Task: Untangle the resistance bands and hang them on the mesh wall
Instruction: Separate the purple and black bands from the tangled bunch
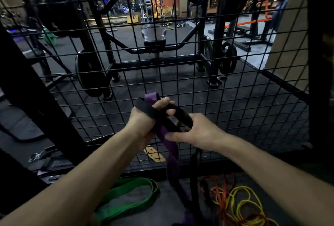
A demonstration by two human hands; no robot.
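In front of the black mesh wall [235,99] both my hands work on two tangled bands. My left hand [144,121] grips a black band [146,111] that loops over its back, together with a purple band [171,151]. The purple band sticks up above my left fingers and hangs down to the floor. My right hand [197,132] pinches the black band's other stretch just right of the left hand. On the floor lie a green band [130,198] at the lower left and yellow [242,206] and orange-red bands [221,191] at the lower right.
Behind the mesh stand a black weight rack with plates [228,61] and a bench seat [153,34]. A thick black post [36,103] slants across the left. Metal clips [36,156] lie on the dark floor at the left.
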